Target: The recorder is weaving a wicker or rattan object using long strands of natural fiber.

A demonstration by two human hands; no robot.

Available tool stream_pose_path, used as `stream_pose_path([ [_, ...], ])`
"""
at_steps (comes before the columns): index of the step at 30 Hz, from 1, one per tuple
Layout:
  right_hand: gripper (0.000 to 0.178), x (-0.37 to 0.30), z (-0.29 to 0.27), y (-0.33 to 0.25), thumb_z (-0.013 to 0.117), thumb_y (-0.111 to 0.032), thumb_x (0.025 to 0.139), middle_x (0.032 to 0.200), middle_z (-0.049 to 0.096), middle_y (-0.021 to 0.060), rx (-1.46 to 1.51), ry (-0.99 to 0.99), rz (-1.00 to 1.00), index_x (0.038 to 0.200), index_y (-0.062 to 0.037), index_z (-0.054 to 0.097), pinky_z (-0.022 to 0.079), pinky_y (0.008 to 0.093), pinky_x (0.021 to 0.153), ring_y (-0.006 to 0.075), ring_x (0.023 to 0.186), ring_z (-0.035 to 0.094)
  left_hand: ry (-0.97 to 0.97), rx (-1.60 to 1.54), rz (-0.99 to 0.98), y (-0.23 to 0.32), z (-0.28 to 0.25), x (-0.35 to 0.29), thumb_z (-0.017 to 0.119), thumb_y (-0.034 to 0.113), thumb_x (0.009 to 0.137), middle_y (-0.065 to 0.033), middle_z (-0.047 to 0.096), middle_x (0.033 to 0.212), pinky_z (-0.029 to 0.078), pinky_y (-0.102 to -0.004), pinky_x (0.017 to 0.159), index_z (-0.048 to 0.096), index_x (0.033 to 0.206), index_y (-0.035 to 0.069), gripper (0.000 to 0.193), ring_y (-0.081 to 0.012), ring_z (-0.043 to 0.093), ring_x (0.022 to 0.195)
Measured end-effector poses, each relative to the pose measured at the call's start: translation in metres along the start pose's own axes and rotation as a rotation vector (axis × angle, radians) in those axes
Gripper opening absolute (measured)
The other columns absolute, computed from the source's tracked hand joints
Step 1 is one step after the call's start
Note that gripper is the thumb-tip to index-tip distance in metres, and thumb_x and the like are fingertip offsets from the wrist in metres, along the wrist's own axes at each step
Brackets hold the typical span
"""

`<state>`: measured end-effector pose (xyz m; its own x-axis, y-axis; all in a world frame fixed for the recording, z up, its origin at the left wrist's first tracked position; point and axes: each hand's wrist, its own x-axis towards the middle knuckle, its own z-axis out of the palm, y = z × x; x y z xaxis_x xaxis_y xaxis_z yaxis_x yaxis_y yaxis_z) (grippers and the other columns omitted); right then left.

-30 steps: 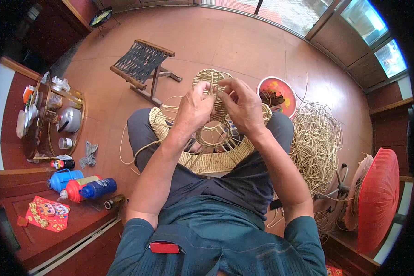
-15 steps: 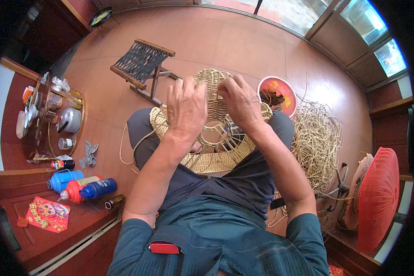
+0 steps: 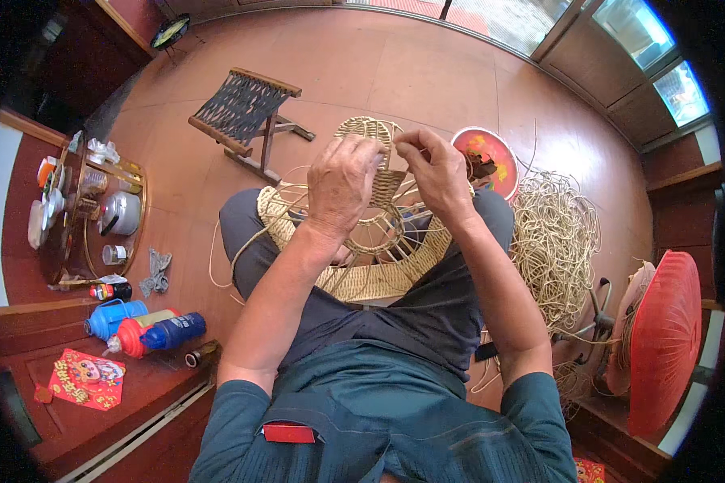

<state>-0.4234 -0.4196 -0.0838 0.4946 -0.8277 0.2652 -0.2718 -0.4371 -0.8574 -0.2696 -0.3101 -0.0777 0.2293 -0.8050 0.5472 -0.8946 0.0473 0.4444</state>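
A woven piece of pale straw-coloured cord [image 3: 370, 283] rests between my knees, with a ring and spoke-like rods at its middle. Its tightly woven upright panel [image 3: 388, 187] rises toward the far side. My left hand [image 3: 345, 181] is closed over the panel's left side, fingers curled round it and partly hiding it. Just off the panel's right edge, my right hand [image 3: 439, 173] has thumb and fingertips pinched together; what they hold is too fine to make out. A loose cord [image 3: 254, 239] trails over my left knee.
At right lies a big heap of cord [image 3: 556, 249], by a red basin [image 3: 501, 153] and a red-covered round fan [image 3: 664, 342]. A folding stool [image 3: 246, 113] stands far left. Left are a shelf with a kettle [image 3: 121, 213] and several bottles [image 3: 173, 330].
My left hand has shifted right, onto the panel. My right hand has drawn back slightly rightward from the panel's edge, its fingers now in a pinch. The panel looks tilted differently.
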Motion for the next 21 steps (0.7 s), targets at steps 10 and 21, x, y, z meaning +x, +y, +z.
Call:
stream_pose_path([
  [10, 0.036, 0.016, 0.001, -0.022, 0.078, -0.043, 0.097, 0.096, 0.082, 0.0178, -0.424, -0.061, 0.083, 0.099, -0.0077, 0.084, 0.061, 0.0509, 0.088, 0.0383, 0.096, 0.08, -0.03, -0.075, -0.154, -0.002, 0.003, 0.008, 0.075, 0.017, 0.101, -0.0121, 0.079, 0.104, 0.058, -0.0487, 0.088, 0.074, 0.112, 0.008, 0.014, -0.0347, 0.075, 0.1],
  [21, 0.036, 0.022, 0.002, -0.017, 0.078, -0.039, 0.094, 0.085, 0.081, 0.018, -0.258, -0.09, 0.191, 0.094, -0.0045, 0.085, 0.062, 0.0453, 0.08, 0.0318, 0.083, 0.081, -0.015, -0.025, -0.116, -0.003, 0.01, 0.01, 0.075, 0.015, 0.1, -0.0119, 0.077, 0.099, 0.057, -0.0499, 0.086, 0.072, 0.106, 0.008, 0.01, -0.0354, 0.074, 0.098],
])
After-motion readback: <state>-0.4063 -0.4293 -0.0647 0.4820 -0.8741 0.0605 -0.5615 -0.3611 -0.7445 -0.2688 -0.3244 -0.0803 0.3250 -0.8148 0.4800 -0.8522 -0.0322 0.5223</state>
